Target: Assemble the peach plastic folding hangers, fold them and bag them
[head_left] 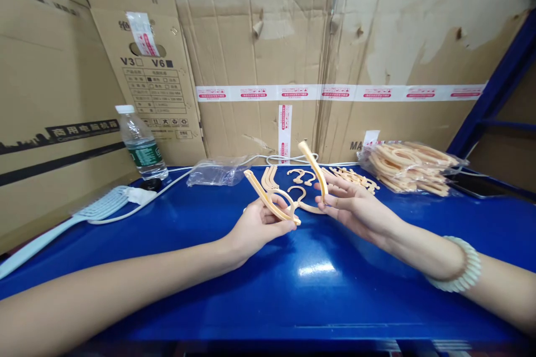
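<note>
My left hand [257, 230] pinches a beige plastic hanger arm [264, 196] that slants up to the left; a curved hook-like loop of the same colour shows beside it, and I cannot tell whether the two are joined. To its right, my right hand [363, 209] grips another curved hanger arm [313, 164], held nearly upright and apart from the first. On the table behind and between my hands lies a hanger piece with a hook [298, 195], partly hidden. Farther back are several loose arms [270, 178], small hooks [309, 174] and a pile of small hanger parts [355, 177].
Bagged hanger parts [406, 164] sit at the back right of the blue table [259, 295], near a dark flat device [477, 185]. A water bottle [144, 150], a light-blue hairbrush [100, 206], a plastic bag [220, 172] and a white cable [151, 203] are leftward. Cardboard [259, 56] walls the back.
</note>
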A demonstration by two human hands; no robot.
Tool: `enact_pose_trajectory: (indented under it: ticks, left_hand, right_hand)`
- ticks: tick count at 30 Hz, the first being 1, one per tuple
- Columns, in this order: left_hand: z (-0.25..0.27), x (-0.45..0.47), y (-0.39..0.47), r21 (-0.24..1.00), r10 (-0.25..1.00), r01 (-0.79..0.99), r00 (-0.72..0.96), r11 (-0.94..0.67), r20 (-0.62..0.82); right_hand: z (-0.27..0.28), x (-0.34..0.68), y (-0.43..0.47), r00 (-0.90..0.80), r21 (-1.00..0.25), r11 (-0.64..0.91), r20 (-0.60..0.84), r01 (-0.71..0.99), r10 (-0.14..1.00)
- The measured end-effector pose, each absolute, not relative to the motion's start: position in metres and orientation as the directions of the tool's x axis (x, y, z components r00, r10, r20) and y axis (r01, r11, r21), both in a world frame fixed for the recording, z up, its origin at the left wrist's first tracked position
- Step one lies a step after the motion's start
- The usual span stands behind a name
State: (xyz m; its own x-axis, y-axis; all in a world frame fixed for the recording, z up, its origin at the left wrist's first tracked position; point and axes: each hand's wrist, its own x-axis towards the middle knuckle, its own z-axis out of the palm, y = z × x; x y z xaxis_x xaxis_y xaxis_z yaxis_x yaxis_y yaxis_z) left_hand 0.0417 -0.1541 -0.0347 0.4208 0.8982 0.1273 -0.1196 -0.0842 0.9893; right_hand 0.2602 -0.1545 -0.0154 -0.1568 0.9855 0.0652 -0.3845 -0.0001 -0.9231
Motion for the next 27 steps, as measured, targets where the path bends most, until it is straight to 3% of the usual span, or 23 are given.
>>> enact_pose_trajectory:
  ticks: [5,11,27]
  left_hand:
    - [-0.036,0.042,-0.155,0.985,0.885,-0.134,0.438,-0.111,0.159]
    - [-0.035,0.044,-0.155,0.986,0.882,-0.108,0.441,-0.127,0.162]
    - [-0.033,0.043,-0.159,0.98,0.885,-0.039,0.424,-0.197,0.195]
  right_hand:
    - [-0.022,0.249,-0.163,-0.274,-0.927,-0.094,0.01,-0.363,0.962]
    - [-0.027,0.245,-0.166,-0.345,-0.977,0.05,0.12,-0.205,0.931]
    - [-0.024,0.242,-0.168,-0.383,-0.985,0.161,0.174,-0.067,0.907]
